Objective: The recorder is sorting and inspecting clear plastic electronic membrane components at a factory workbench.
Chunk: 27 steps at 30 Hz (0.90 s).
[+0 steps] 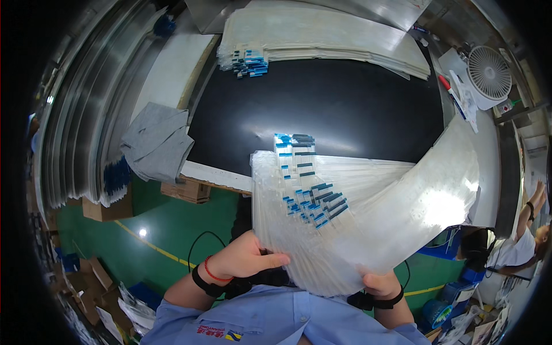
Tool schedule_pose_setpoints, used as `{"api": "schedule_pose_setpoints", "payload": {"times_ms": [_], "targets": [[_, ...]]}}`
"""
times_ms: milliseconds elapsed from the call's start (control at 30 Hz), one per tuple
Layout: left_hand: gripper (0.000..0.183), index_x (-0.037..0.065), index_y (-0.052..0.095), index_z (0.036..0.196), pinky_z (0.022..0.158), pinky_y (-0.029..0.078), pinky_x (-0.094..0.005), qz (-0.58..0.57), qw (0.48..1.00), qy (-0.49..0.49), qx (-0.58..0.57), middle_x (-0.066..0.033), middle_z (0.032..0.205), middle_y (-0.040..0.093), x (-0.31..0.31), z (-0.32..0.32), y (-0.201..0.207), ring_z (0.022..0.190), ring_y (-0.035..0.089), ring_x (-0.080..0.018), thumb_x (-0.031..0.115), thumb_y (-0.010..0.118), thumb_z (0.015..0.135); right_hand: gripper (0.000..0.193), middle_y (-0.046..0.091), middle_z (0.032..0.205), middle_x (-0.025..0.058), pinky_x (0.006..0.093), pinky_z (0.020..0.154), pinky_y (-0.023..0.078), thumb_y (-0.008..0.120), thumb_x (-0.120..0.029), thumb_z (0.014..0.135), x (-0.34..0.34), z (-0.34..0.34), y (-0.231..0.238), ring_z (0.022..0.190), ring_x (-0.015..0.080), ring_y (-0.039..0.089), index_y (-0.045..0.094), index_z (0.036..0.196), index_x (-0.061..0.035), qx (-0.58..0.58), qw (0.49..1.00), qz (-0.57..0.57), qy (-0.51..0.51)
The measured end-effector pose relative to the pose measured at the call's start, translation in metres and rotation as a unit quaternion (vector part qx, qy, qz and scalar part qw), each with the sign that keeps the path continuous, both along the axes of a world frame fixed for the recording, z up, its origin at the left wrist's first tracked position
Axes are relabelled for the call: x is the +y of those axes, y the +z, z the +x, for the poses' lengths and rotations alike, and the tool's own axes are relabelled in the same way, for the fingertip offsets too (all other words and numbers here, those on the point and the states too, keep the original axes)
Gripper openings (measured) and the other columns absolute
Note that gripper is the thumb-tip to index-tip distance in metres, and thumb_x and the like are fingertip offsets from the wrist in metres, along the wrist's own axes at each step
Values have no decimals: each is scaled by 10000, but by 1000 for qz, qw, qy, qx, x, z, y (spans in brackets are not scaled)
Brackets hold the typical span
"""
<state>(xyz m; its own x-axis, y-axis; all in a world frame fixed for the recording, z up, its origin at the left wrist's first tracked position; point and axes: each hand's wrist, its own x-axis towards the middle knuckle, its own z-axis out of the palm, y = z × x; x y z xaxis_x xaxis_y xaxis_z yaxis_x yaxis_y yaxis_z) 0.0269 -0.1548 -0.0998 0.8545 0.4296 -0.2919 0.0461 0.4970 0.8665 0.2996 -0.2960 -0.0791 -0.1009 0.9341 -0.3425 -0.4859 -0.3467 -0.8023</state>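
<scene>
A fanned bundle of long, translucent whitish sheets (414,207) lies across the near edge of the black work mat and hangs over toward me. Short blue and dark strips, like ribbon-cable ends, stand out in staggered rows (313,201) on its left part. My left hand (253,257) is closed on the bundle's lower left edge, thumb on top and the other fingers hidden. At the near edge, to the right, my right hand (381,283) pinches the same bundle; its fingers beneath are hidden.
A second stack of similar sheets (322,34) lies at the mat's far side. Grey cloth (158,138) drapes over the left table corner, beside racked long sheets (86,115). On the right are a white fan (489,72) and a red-capped marker (444,82). Another person (520,247) is farther right.
</scene>
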Motion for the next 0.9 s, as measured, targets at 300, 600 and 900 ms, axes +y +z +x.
{"api": "schedule_pose_setpoints", "payload": {"times_ms": [300, 600, 900], "targets": [[388, -24, 485, 1305, 984, 413, -321, -34, 998, 46, -24, -96, 1259, 570, -1, 1, 2, 1142, 517, -160, 136, 546, 957, 793, 437, 1391, 165, 410, 1068, 331, 732, -305, 794, 0, -3, -1, 1293, 290, 407, 343, 1393, 40, 40, 999, 4, -3], [403, -29, 488, 1304, 998, 397, -326, -5, 1000, 4, 11, -93, 1269, 565, 0, 0, -2, 1165, 506, -163, 122, 566, 939, 777, 440, 1389, 167, 406, 1070, 332, 723, -292, 803, 3, -6, 6, 1283, 295, 419, 343, 1391, 44, 11, 1000, -16, -20], [332, -26, 527, 1267, 951, 422, -298, -151, 986, 72, -8, -85, 1206, 598, -5, -6, -13, 1099, 533, -142, 142, 495, 983, 824, 502, 1318, 148, 412, 1012, 400, 787, -245, 730, 5, -14, 7, 1219, 290, 488, 356, 1385, 7, 90, 992, -51, -66]]}}
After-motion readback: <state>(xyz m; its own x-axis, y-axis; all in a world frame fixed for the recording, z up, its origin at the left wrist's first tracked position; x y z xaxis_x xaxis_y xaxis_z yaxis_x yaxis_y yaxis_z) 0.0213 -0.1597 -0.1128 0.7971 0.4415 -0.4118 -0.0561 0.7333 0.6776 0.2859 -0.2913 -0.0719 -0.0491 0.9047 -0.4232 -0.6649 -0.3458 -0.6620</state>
